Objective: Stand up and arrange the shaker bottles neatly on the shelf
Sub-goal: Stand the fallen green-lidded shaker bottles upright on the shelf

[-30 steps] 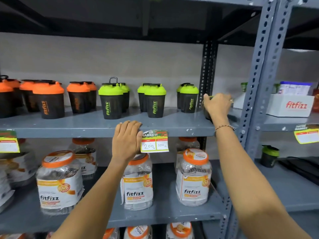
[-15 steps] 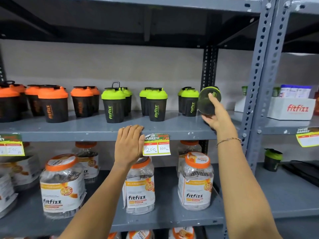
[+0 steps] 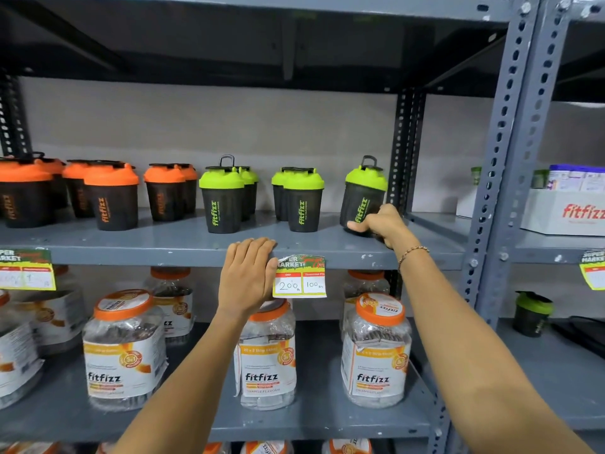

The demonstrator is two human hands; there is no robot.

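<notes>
A green-lidded shaker bottle [image 3: 361, 199] is gripped low on its dark body by the right hand [image 3: 381, 224], fingers wrapped round its base and the thumb laid across the front. The bottle is tilted slightly, lid leaning right, at the right end of the grey shelf [image 3: 183, 249]; whether its base is fully seated on the shelf cannot be told, since the hand covers it. A beaded bracelet [image 3: 413, 252] is worn on that wrist. The left hand [image 3: 248, 273] is laid flat and open over the shelf's front lip, holding nothing, just beside a price tag [image 3: 300, 277] (marked 200 and 100).

Further left on the same shelf, other green-lidded shakers [image 3: 302, 201] are stood upright in two small clusters, the rear ones largely hidden by those in front. Beyond them, orange-lidded shakers [image 3: 113, 199] are grouped likewise, the leftmost cut off by the frame edge.

On the shelf below, clear fitfizz jars [image 3: 376, 350] with orange lids are seen, packed with what look like sachets, though the contents are hard to make out. In the bay to the right, a white fitfizz box [image 3: 563, 213] is cut off at the edge; packets inside it are blurred. A lone green-lidded shaker [image 3: 532, 314] is stood on the lower right shelf
</notes>
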